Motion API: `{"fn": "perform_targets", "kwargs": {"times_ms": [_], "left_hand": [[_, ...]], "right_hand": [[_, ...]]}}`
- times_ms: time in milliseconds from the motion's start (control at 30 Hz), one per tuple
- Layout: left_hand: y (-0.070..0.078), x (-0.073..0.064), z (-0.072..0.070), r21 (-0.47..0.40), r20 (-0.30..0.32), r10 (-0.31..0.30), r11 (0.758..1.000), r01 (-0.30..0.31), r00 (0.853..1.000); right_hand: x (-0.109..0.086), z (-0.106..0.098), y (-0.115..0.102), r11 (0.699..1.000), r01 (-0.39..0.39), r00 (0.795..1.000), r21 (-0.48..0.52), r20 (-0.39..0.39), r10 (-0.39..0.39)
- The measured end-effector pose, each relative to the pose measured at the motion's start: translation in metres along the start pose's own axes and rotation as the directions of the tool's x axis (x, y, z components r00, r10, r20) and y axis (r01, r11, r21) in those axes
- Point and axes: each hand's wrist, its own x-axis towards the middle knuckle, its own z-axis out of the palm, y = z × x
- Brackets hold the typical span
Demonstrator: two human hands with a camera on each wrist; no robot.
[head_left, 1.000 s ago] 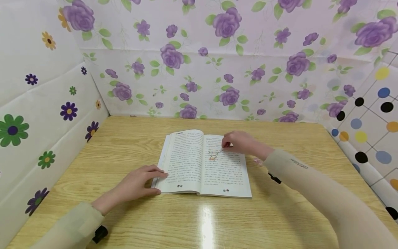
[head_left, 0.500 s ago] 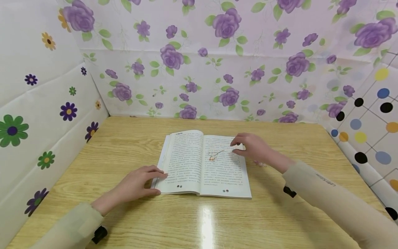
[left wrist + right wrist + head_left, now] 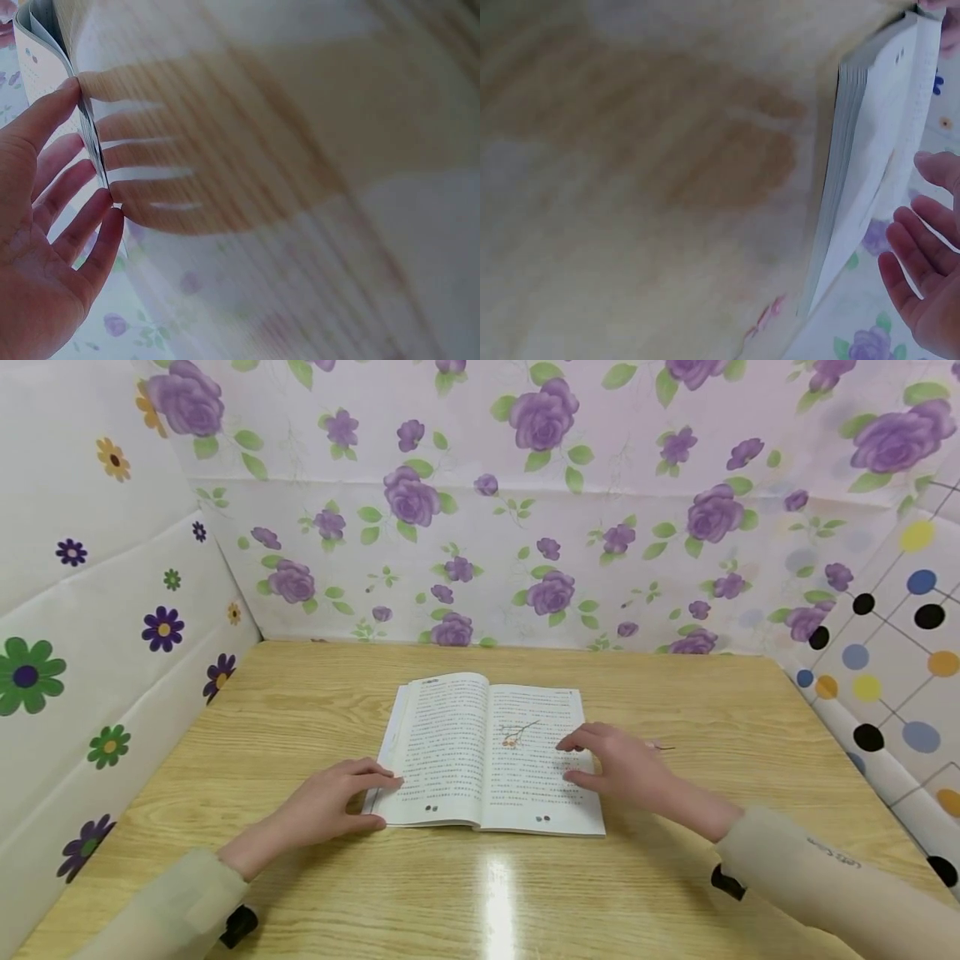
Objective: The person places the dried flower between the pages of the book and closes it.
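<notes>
An open book [image 3: 446,752] with printed pages lies on the table. On its right page rests a thin sprig [image 3: 517,737] with small orange blooms at its lower end. My left hand [image 3: 330,802] lies at the book's left edge, its fingers relaxed and touching the page margin; the left wrist view shows those fingertips [image 3: 112,196] along the edge. Over the right page's outer edge hovers my right hand [image 3: 622,768], thumb and fingers apart, holding nothing. Behind it, a pink flower sprig [image 3: 766,315] lies on the table beside the book, mostly hidden in the head view.
The wooden table [image 3: 375,893] has a glossy surface that reflects the hands and a bright light. A purple-flowered sheet [image 3: 480,527] hangs along the back. Patterned sheets stand at the left [image 3: 97,635] and right [image 3: 900,693] sides.
My right hand has released the orange-bloomed sprig onto the right page. It has then drawn away to the right and toward me. The left hand and the book stay in place.
</notes>
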Motion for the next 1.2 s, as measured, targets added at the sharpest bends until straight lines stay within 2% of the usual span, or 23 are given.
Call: {"fn": "perform_targets", "kwargs": {"times_ms": [267,500,733,1200], "left_hand": [[0.0,0.0,0.0,-0.007,0.002,0.011,1.0,-0.011,1.0],[0.0,0.0,0.0,-0.002,0.0,0.02,1.0,-0.02,1.0],[0.001,0.0,0.0,0.009,0.003,0.011,1.0,-0.011,1.0],[0.003,0.002,-0.002,0.003,0.003,0.008,1.0,-0.008,1.0]], "right_hand": [[-0.017,0.008,-0.014,0.998,0.034,0.997,-0.058,0.07,-0.03],[-0.027,0.013,-0.016,0.997,0.041,0.989,-0.064,0.145,-0.032],[-0.028,0.01,-0.016,0.995,0.048,0.978,-0.089,0.207,-0.028],[-0.025,0.005,-0.021,0.997,0.009,0.971,-0.08,0.24,0.01]]}}
